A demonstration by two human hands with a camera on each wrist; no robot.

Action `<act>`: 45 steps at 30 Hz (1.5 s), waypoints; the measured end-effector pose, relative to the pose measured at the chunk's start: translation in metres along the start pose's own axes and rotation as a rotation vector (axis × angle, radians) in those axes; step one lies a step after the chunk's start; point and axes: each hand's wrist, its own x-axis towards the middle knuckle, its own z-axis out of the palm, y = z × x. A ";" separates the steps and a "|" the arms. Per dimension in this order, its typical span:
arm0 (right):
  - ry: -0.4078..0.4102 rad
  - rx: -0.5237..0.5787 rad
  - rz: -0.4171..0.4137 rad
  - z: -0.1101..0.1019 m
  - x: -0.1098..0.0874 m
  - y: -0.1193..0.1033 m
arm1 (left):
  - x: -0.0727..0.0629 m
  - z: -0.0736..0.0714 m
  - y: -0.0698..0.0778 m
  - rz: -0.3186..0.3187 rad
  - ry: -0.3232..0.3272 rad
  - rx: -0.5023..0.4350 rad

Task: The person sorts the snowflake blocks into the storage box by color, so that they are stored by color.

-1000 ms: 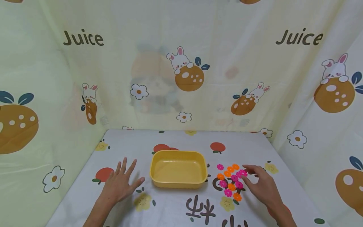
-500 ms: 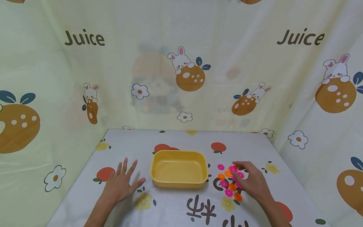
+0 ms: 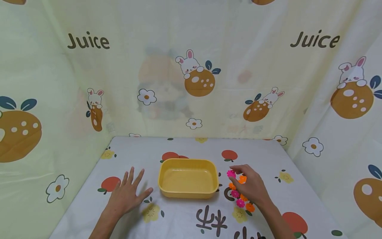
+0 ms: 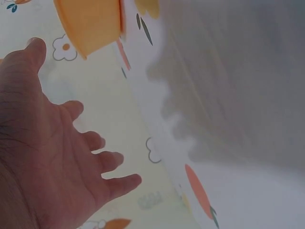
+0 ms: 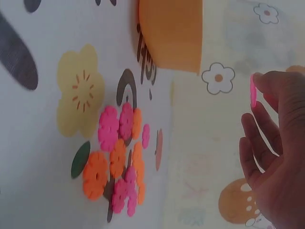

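My right hand (image 3: 253, 186) pinches a pink flower-shaped piece (image 5: 253, 90) between thumb and fingertip, above the table and to the right of the yellow tray (image 3: 188, 194). Below it lies a loose cluster of pink and orange flower pieces, among them an orange flower piece (image 5: 95, 175) and a pink flower piece (image 5: 108, 129). In the head view the hand covers part of that cluster. To the left of the tray, my left hand (image 3: 126, 196) is spread with straight fingers, holding nothing; its shadow falls on the tablecloth in the left wrist view.
A white tablecloth (image 3: 173, 220) printed with fruit, flowers and dark lettering covers the table. Pale curtains (image 3: 125, 66) with rabbit and orange prints stand behind it and at both sides. The tray's inside shows no pieces.
My right hand has moved leftward over the cluster toward the tray, carrying the pink flower piece between its fingertips. My left hand has stayed where it was.
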 end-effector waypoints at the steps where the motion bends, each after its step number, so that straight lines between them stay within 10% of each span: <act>1: -0.001 0.007 -0.009 0.002 0.001 -0.001 | 0.000 0.000 0.000 0.002 0.003 0.003; 45: -0.106 0.109 -0.080 0.083 0.029 -0.055 | -0.007 0.006 -0.011 -0.020 -0.003 -0.031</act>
